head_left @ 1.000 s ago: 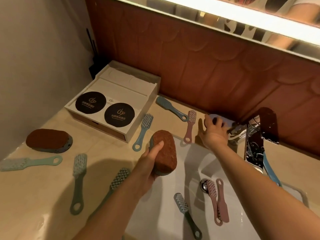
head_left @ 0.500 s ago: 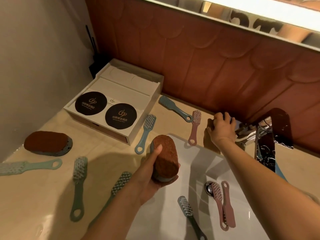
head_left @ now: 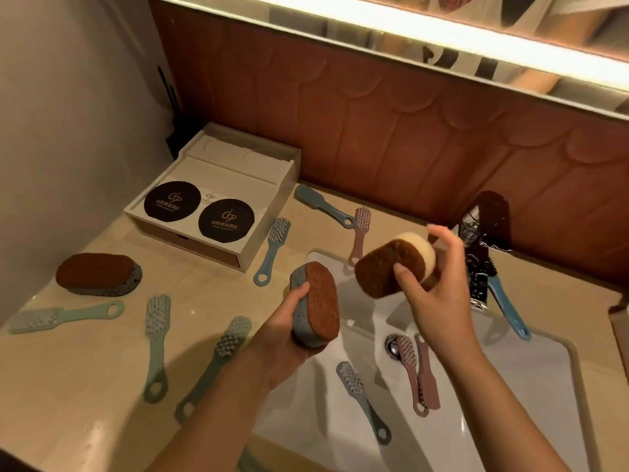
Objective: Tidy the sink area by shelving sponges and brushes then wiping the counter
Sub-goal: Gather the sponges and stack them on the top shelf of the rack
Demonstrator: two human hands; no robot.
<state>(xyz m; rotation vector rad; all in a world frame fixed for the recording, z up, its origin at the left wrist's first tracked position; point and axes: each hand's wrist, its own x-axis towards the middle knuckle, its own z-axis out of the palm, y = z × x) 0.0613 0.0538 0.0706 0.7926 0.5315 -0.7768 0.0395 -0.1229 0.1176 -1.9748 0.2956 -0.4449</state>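
The left hand (head_left: 289,321) grips a grey-backed sponge (head_left: 315,303) on edge, its fingers (head_left: 299,294) wrapped around it, held over the near left rim of the sink (head_left: 531,386). The right hand (head_left: 432,294) holds a second, yellow-backed sponge (head_left: 394,267) at about 1 o'clock from the first, pinched between thumb and fingertips with the other fingers spread loose. A third sponge (head_left: 98,274) lies on the worktop (head_left: 85,386) at 9 o'clock, near the wall. Brushes are scattered widely: three green ones on the worktop at 8 o'clock, a blue brush (head_left: 272,250) beside the white box (head_left: 218,199) at 11 o'clock, another blue one and a pink one near the back wall at 12 o'clock, and three more down in the basin beside the drain (head_left: 391,345). No shelf is in sight, so where the sponges should go cannot be told.

The main risk, as I judge it, is the right hand's light pinch: the sponge could slip and drop into the basin, getting wet if there is water. With both hands full, neither can gather brushes, and a swing towards 2 o'clock could knock the tap (head_left: 483,240). The brushes near the drain could also be overlooked.
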